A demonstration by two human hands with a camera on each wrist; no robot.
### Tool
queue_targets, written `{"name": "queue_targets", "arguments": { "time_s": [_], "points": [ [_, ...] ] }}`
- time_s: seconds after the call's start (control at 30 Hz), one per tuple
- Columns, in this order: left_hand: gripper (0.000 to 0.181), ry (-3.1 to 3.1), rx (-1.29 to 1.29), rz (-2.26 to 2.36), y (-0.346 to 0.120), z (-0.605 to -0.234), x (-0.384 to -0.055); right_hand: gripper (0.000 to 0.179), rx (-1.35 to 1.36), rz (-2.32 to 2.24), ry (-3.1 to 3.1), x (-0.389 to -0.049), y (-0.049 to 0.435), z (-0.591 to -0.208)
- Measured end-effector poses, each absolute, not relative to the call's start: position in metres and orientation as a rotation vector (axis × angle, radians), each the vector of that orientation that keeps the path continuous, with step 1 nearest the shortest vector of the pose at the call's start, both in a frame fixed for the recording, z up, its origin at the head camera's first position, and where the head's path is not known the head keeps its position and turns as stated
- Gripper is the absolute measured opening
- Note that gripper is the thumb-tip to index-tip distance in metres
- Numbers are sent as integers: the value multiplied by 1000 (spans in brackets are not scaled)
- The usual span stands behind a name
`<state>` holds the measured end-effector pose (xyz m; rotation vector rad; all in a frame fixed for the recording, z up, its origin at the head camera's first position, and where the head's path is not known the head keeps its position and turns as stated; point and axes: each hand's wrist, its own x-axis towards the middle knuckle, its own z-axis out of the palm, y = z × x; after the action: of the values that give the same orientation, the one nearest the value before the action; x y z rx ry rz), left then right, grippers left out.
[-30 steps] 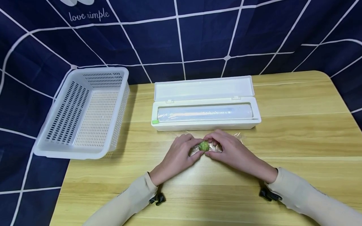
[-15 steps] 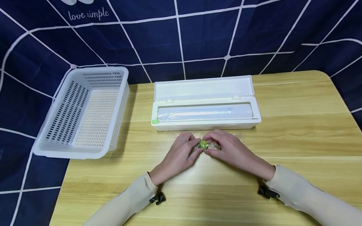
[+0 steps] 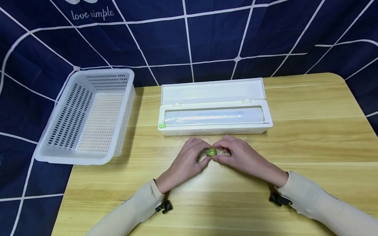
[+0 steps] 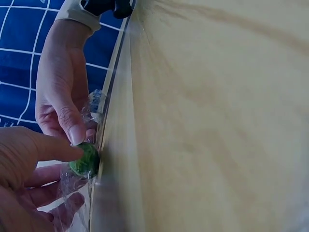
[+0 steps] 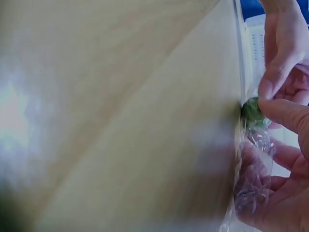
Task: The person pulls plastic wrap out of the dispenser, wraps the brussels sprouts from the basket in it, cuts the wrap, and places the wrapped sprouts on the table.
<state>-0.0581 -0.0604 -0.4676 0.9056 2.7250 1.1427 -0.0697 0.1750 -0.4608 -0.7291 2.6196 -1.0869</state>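
A small round green Brussels sprout point(image 3: 211, 152) in clear cling film point(image 5: 252, 186) is between my two hands, just in front of the white dispenser box. My left hand point(image 3: 189, 158) pinches it from the left, thumb and forefinger at its near and far sides. From the right, my right hand point(image 3: 237, 156) pinches it the same way, fingertips meeting the left ones. Crumpled film trails beside the sprout point(image 4: 86, 160) and over the lower fingers in both wrist views. The sprout's underside is hidden.
Behind the hands stands a white cling film box point(image 3: 215, 130), lid point(image 3: 212, 92) raised, with a film roll point(image 3: 214, 117) inside. A white perforated basket point(image 3: 125, 121) stands at the left. A blue gridded cloth point(image 3: 215, 39) hangs behind the wooden table point(image 3: 310, 137).
The sprout has turned between the fingertips and shifted slightly left. The film around it has changed shape. Both hands stay nearly in place; box and basket have not moved.
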Motion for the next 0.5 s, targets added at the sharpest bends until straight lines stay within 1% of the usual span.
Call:
{"name": "queue_targets", "arguments": {
  "time_s": [0.33,0.5],
  "points": [
    [29,2706,878,1105,-62,-466,-55,32,-733,-1038,2587,-67,176,-459],
    [31,2700,871,1109,-62,-466,-55,38,-758,-1026,2588,-66,176,-459]
  ]
}}
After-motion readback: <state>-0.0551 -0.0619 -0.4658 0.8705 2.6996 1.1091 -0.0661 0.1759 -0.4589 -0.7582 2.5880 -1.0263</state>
